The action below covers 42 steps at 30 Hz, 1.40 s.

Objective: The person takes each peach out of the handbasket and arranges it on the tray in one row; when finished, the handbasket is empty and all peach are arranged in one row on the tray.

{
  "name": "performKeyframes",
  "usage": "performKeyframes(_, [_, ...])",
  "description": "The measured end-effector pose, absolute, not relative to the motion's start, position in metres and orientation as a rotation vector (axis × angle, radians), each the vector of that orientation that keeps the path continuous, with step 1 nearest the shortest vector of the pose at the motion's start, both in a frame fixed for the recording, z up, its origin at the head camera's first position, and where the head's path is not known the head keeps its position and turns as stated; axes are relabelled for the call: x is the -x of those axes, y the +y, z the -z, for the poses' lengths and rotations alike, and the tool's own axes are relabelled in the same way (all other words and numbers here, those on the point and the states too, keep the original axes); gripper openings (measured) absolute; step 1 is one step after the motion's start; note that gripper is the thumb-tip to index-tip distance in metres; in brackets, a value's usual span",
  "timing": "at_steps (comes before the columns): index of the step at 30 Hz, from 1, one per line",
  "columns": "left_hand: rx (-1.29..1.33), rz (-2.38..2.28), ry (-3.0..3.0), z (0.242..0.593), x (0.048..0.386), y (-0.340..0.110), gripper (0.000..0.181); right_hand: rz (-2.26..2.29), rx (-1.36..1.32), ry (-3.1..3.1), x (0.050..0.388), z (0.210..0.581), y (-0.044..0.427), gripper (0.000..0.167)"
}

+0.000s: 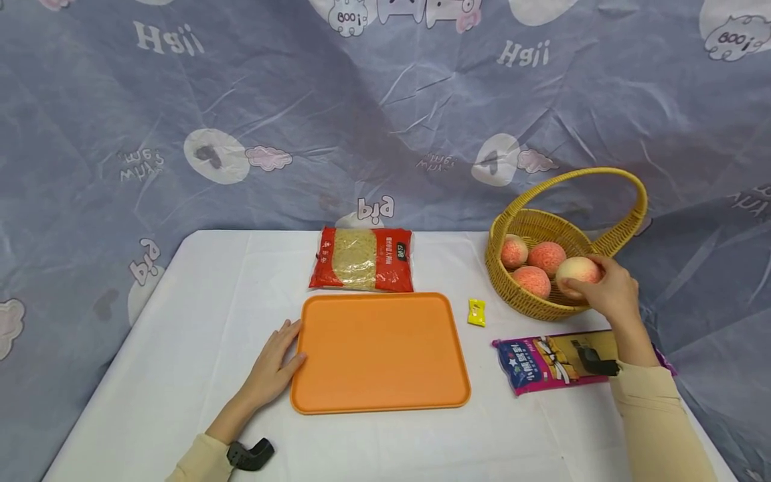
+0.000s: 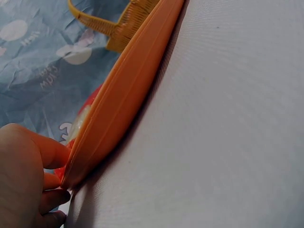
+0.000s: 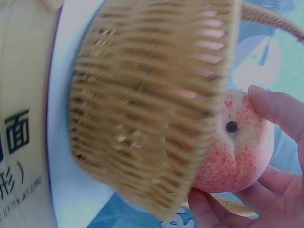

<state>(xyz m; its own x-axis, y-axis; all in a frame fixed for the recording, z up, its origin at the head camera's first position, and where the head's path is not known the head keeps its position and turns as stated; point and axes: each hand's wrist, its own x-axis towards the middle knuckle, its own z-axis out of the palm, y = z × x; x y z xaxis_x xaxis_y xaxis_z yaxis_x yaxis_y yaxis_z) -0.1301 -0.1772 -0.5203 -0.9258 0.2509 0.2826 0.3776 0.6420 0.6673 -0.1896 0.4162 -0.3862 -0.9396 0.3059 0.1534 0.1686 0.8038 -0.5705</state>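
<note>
At the near right rim of the yellow wicker basket (image 1: 502,274), my right hand (image 1: 614,291) grips a pale pink peach (image 1: 575,273). The right wrist view shows thumb and fingers around that peach (image 3: 237,147), partly behind the basket's woven side (image 3: 142,104). Several other peaches (image 1: 547,258) lie inside the basket. My left hand (image 1: 272,365) rests at the left edge of the orange tray (image 1: 385,355), fingers straight along it. In the left wrist view, that hand's fingertips (image 2: 59,154) touch the tray's rim (image 2: 114,104).
A red bag of yellowish food (image 1: 361,260) lies behind the tray. Between tray and basket sits a small yellow packet (image 1: 476,312). A blue and pink pasta packet (image 1: 542,361) lies under my right forearm. A patterned grey-blue cloth (image 1: 337,100) hangs behind the white table (image 1: 211,321).
</note>
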Motion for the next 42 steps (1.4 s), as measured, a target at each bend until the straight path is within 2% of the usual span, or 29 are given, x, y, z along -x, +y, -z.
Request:
performKeyframes(8, [0.536,1.136,-2.701,0.520,0.130,-0.177,0.059,-1.033,0.431,-2.590,0.171,0.375,0.376,0.084])
performKeyframes(12, [0.527,1.146,-2.722,0.518,0.130,-0.177,0.060,-1.103,0.378,-2.541,0.166,0.373,0.347,0.083])
performKeyframes(19, [0.520,1.147,-2.741,0.516,0.131,-0.176,0.060,-1.172,0.066,-2.480,0.169,0.380,0.288,0.076])
performKeyframes(31, [0.519,1.160,-2.737,0.516,0.132,-0.176,0.059,-1.535,-0.289,-2.495,0.174,0.394,0.188,0.079])
performKeyframes(42, [0.499,1.160,-2.756,0.520,0.133,-0.177,0.060,-1.471,-0.614,-2.543,0.172,0.415,0.107,0.079])
